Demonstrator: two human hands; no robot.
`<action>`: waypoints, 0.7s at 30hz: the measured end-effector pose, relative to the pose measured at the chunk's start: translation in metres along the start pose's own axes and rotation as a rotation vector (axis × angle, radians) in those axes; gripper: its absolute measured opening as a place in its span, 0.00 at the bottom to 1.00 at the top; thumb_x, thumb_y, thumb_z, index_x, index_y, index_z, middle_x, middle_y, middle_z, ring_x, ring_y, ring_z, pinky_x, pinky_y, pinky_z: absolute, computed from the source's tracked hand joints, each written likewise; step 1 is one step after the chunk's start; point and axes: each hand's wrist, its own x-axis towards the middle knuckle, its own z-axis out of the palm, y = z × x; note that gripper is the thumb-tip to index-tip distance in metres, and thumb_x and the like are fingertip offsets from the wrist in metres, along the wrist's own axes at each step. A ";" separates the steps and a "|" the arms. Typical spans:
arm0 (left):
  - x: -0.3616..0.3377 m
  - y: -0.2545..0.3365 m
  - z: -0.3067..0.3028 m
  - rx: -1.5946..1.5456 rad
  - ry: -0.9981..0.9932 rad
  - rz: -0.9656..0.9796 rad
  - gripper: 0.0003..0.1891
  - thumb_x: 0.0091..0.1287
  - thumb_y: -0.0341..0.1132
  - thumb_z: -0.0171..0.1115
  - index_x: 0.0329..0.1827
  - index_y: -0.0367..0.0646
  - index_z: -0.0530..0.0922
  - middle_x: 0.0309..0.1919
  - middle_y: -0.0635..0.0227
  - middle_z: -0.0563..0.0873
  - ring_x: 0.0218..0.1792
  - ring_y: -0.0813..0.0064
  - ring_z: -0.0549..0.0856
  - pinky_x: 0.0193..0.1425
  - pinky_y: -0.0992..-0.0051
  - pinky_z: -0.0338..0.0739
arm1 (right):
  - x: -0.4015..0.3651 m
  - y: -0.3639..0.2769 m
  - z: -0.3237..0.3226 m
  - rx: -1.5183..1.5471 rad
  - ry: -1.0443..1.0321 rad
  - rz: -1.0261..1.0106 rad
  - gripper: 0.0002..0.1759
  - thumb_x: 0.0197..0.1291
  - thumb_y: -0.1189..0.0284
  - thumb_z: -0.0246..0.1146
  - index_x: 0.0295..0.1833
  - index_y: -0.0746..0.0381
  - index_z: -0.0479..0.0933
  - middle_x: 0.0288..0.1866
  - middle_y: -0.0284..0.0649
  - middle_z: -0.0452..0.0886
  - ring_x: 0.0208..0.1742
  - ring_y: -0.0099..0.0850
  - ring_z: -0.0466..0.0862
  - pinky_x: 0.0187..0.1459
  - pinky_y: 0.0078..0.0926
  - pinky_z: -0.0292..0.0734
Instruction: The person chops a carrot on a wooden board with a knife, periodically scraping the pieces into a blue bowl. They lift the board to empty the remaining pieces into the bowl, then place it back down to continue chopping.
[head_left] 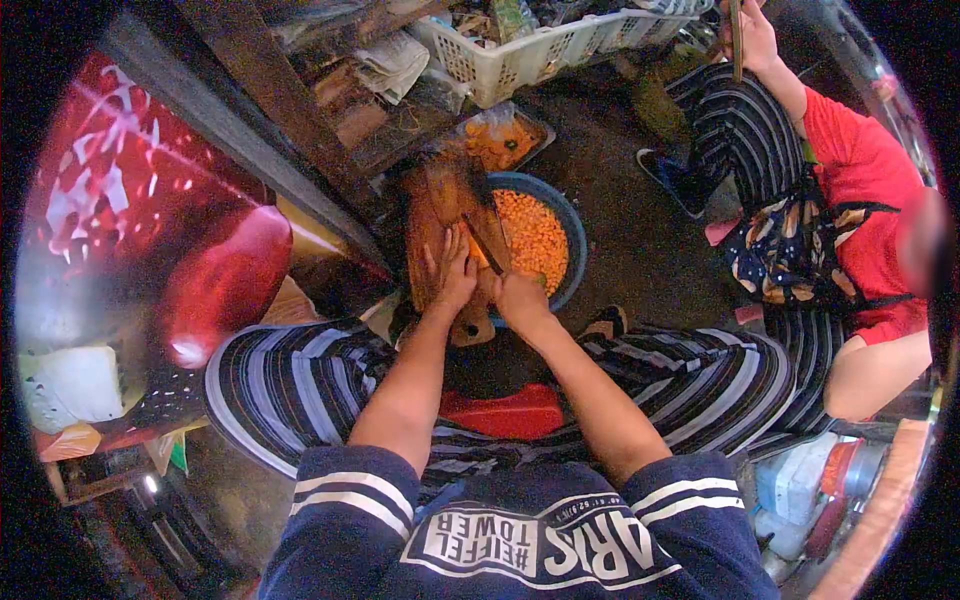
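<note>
A wooden cutting board [420, 215] lies in front of me, beside a blue basin [577, 225] of small diced carrot [535, 235]. My left hand [452, 272] rests on the board, its fingers pressed against an orange piece of carrot [477, 256]. The handle of a knife is in my right hand [522, 298], with the dark blade [482, 242] slanting over the board just right of the carrot piece. My right fingers are wrapped round the handle and mostly hide it. Only part of the carrot piece shows beneath my left fingers.
Beyond the basin stands a tray [545, 135] holding orange pieces. A white plastic crate [490, 75] is at the top. On the right sits another person in a red shirt [865, 165], a hand raised around a long object. A wooden post [270, 110] rises at left.
</note>
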 end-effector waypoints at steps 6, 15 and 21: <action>-0.003 -0.007 0.011 -0.007 0.065 0.042 0.31 0.64 0.38 0.49 0.69 0.44 0.50 0.69 0.63 0.54 0.70 0.68 0.50 0.69 0.50 0.31 | 0.004 0.009 0.028 -0.092 0.067 0.001 0.21 0.61 0.62 0.49 0.33 0.70 0.77 0.26 0.55 0.79 0.32 0.51 0.81 0.35 0.44 0.77; -0.002 -0.006 0.003 -0.051 0.018 0.036 0.29 0.66 0.37 0.46 0.70 0.44 0.50 0.69 0.62 0.54 0.70 0.68 0.50 0.69 0.50 0.29 | 0.004 0.023 0.064 -0.153 0.217 0.010 0.22 0.61 0.62 0.50 0.47 0.73 0.66 0.26 0.56 0.78 0.31 0.51 0.81 0.34 0.46 0.77; -0.003 -0.002 -0.004 -0.078 0.004 0.006 0.29 0.65 0.33 0.44 0.70 0.44 0.50 0.69 0.62 0.55 0.70 0.68 0.50 0.69 0.53 0.28 | -0.004 0.013 0.031 0.083 0.126 -0.032 0.20 0.60 0.61 0.51 0.43 0.71 0.68 0.26 0.58 0.77 0.32 0.53 0.80 0.33 0.47 0.76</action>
